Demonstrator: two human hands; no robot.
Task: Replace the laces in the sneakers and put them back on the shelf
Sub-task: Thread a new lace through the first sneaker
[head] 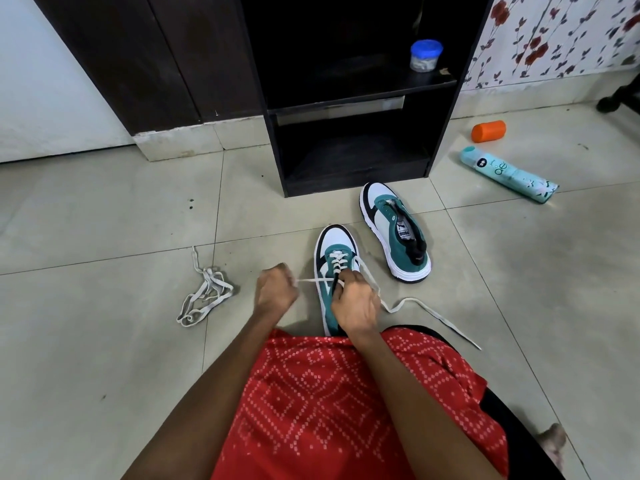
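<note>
Lacing the teal sneaker at lower centre, on the floor before the shelf. Left grip pinches the lace taut; right grip curls over the eyelets. The lace looks limp and light, so we'd hold near its tip.

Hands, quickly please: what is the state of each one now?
Left hand: closed, gripping one end of the lace, which is taut.
Right hand: closed, pinching the lace at the sneaker eyelets.

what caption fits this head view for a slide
Left hand holds a flat white lace taut; right hand pinches it at the green-and-white sneaker
</note>
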